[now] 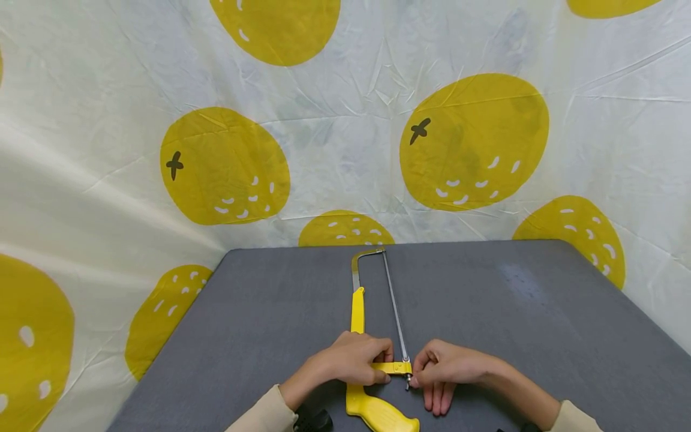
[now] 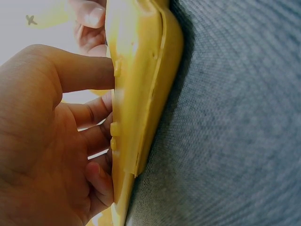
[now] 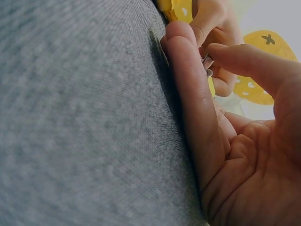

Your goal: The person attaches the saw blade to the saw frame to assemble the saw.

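A hacksaw (image 1: 358,311) with a yellow frame and handle (image 1: 382,414) lies on the grey surface, its metal front bow pointing away from me. Its straight blade (image 1: 396,306) runs along the right side. My left hand (image 1: 356,358) grips the yellow frame near the short crossbar (image 1: 396,368), thumb and fingers on either side of that bar. At the blade's near end, my right hand (image 1: 453,366) pinches a small metal wing nut (image 3: 207,61) between thumb and finger. Its other fingers rest on the grey surface. In the left wrist view, the yellow frame (image 2: 136,94) fills the middle.
The grey padded tabletop (image 1: 270,312) stretches out on both sides of the saw. A pale mark (image 1: 520,282) shows at its back right. Behind it hangs a white cloth (image 1: 345,150) printed with yellow fruit, also covering the left side.
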A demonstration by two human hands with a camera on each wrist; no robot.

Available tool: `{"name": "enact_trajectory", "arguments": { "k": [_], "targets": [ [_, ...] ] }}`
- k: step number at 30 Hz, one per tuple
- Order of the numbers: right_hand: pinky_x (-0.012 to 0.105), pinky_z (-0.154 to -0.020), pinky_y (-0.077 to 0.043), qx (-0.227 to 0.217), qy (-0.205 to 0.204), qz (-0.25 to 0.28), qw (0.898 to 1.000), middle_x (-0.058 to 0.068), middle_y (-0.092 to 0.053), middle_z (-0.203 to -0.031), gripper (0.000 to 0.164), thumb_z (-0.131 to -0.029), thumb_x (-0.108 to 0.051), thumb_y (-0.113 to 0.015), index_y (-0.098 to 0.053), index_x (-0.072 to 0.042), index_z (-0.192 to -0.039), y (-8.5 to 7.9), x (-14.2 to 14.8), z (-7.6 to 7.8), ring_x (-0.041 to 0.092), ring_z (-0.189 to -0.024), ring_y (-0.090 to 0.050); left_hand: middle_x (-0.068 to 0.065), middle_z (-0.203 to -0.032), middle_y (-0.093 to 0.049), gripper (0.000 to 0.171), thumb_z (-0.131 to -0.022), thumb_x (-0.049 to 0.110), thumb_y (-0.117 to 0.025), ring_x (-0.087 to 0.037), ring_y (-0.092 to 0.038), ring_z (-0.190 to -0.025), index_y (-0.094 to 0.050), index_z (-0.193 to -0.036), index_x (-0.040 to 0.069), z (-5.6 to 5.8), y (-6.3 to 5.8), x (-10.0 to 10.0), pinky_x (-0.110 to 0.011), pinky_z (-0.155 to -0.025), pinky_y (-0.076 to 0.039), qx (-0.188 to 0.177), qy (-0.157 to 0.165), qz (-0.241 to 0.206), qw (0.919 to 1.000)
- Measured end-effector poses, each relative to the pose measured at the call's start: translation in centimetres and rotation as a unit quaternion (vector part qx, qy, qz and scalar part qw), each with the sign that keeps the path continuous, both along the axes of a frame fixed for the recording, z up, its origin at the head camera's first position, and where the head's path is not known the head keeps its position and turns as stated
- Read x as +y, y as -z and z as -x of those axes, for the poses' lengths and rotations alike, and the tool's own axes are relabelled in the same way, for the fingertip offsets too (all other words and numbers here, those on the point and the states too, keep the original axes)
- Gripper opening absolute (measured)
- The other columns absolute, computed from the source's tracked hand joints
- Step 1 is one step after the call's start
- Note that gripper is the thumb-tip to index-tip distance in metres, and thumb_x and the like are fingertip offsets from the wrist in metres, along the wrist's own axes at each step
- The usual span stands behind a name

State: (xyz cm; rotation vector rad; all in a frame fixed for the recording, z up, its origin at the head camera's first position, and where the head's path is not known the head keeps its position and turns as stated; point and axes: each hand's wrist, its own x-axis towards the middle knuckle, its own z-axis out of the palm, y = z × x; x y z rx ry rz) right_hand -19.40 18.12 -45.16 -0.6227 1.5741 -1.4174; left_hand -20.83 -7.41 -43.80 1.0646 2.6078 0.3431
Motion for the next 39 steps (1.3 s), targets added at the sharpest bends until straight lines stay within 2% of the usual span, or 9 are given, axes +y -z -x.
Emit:
{"name": "enact_trajectory", "arguments": {
  "k": [6,12,22,29,39],
  "targets": [
    [0.024,-0.055,-0.057,-0.002,-0.001,0.0,1.0,0.001,-0.075,-0.073,0.019,-0.098,-0.011,-0.063,-0.067,0.006,-0.103,0.02,0.06,0.08,0.004,-0.06,-0.072,0.015,-0.071,-0.051,0.017,-0.092,0.039,-0.073,-0.002,-0.048,-0.059,-0.059,-0.094,0.031,0.02,-0.04,0.07,-0.023,-0.058,-0.036,0.0,-0.001,0.001,1.0],
    [0.025,-0.055,-0.058,0.004,-0.001,0.008,1.0,0.001,-0.074,-0.073,0.024,-0.098,-0.01,-0.061,-0.065,0.013,-0.105,0.1,0.16,0.18,0.006,-0.06,-0.073,0.015,-0.07,-0.051,0.017,-0.092,0.039,-0.073,-0.003,-0.048,-0.058,-0.059,-0.094,0.031,0.07,-0.18,0.07,-0.023,-0.058,-0.036,0.0,-0.001,0.001,1.0],
    [0.024,-0.055,-0.057,0.005,-0.008,0.009,1.0,0.0,-0.075,-0.072,0.019,-0.098,-0.009,-0.062,-0.067,0.008,-0.103,-0.01,0.09,0.3,0.005,-0.061,-0.073,0.015,-0.07,-0.051,0.017,-0.093,0.039,-0.073,-0.003,-0.048,-0.058,-0.059,-0.095,0.03,0.15,-0.27,0.01,-0.023,-0.058,-0.036,-0.005,0.001,-0.004,1.0],
    [0.024,-0.056,-0.058,0.005,-0.008,0.007,1.0,0.0,-0.075,-0.073,0.024,-0.098,-0.009,-0.062,-0.064,0.015,-0.103,0.05,0.08,0.21,0.004,-0.061,-0.073,0.015,-0.07,-0.051,0.017,-0.093,0.039,-0.073,-0.002,-0.047,-0.058,-0.059,-0.095,0.03,0.26,-0.07,0.04,-0.022,-0.057,-0.036,-0.001,0.007,-0.005,1.0],
    [0.024,-0.055,-0.057,0.01,-0.009,0.01,1.0,0.0,-0.074,-0.072,0.025,-0.097,-0.006,-0.058,-0.063,0.018,-0.103,0.26,0.17,0.21,0.005,-0.061,-0.073,0.016,-0.071,-0.051,0.017,-0.093,0.04,-0.074,-0.002,-0.048,-0.059,-0.059,-0.095,0.031,0.24,0.05,0.06,-0.022,-0.058,-0.037,0.001,0.003,-0.002,1.0]
  ]
}}
